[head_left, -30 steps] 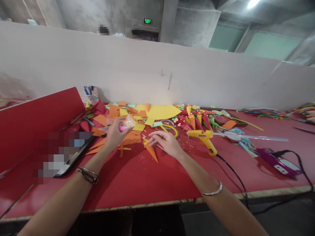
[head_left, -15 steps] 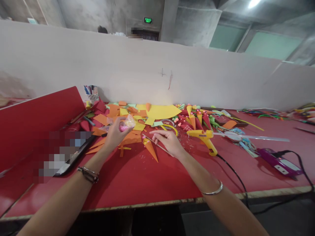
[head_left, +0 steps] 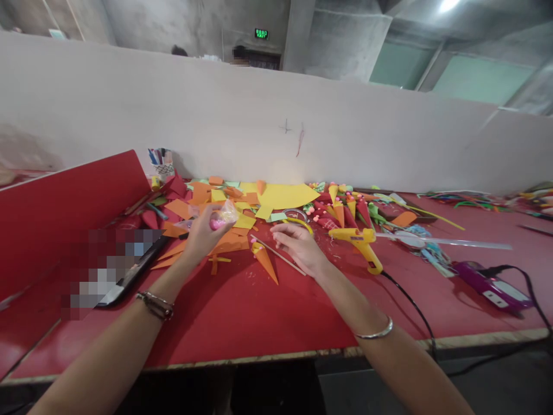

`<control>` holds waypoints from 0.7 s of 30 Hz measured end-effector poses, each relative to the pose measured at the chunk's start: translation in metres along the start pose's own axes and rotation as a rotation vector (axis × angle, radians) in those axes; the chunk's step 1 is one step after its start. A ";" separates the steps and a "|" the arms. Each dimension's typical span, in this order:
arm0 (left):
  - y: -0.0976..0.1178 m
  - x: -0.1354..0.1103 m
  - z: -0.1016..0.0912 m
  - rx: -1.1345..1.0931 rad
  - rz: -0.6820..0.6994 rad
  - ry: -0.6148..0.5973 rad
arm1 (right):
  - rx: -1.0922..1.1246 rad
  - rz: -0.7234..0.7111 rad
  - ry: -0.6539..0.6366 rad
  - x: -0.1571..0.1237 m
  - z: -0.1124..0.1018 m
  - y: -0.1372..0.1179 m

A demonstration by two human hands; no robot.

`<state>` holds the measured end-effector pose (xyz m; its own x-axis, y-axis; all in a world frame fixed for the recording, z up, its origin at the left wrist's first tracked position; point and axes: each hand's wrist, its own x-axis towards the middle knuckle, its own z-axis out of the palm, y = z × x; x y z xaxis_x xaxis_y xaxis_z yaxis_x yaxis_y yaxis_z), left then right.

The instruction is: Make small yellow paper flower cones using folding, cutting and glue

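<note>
My left hand (head_left: 203,233) is closed around a small clear plastic bag (head_left: 224,218) with pink bits inside, held above orange and yellow paper pieces. To the right, my right hand (head_left: 298,246) is raised with its fingers curled in toward the thumb; anything between the fingertips is too small to make out. Just left of it a thin stick (head_left: 283,255) lies slanted on the red table. Beside the stick is an orange paper cone (head_left: 265,264) with a yellow top and a pink tip. A yellow hot glue gun (head_left: 356,239) with a clear glue stick lies further right.
Several finished-looking cones (head_left: 343,210) are heaped at the back. A phone (head_left: 129,271), partly blurred, lies at left. A purple power strip (head_left: 492,288) with a black cable sits at right. A pen cup (head_left: 163,164) stands by the white partition (head_left: 242,121).
My right hand has shifted slightly right and its fingers have curled in more. My left hand stays where it was with the bag.
</note>
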<state>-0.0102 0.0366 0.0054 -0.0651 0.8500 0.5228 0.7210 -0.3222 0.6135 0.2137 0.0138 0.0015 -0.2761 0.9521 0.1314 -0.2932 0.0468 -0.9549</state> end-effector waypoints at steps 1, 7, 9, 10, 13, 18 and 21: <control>0.000 0.000 0.000 0.001 0.002 0.001 | 0.018 -0.002 -0.002 0.000 0.000 0.000; -0.002 0.000 0.000 0.007 0.008 -0.009 | 0.160 0.043 -0.112 -0.002 0.002 -0.004; -0.002 0.000 0.000 0.004 0.009 -0.014 | 0.194 0.042 -0.112 -0.003 0.003 -0.006; -0.002 0.000 0.000 0.001 0.008 -0.015 | 0.206 0.038 -0.108 -0.003 0.003 -0.006; -0.002 0.000 0.000 0.009 0.008 -0.016 | 0.239 0.034 -0.128 -0.004 0.004 -0.006; -0.001 0.000 0.000 0.045 0.017 -0.020 | 0.239 0.087 -0.177 -0.004 0.003 -0.005; 0.001 0.000 -0.001 0.058 0.020 -0.025 | 0.219 0.098 -0.165 -0.005 0.003 -0.005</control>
<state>-0.0102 0.0363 0.0064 -0.0334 0.8539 0.5194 0.7605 -0.3155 0.5675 0.2132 0.0081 0.0064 -0.4527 0.8861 0.0995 -0.4430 -0.1266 -0.8875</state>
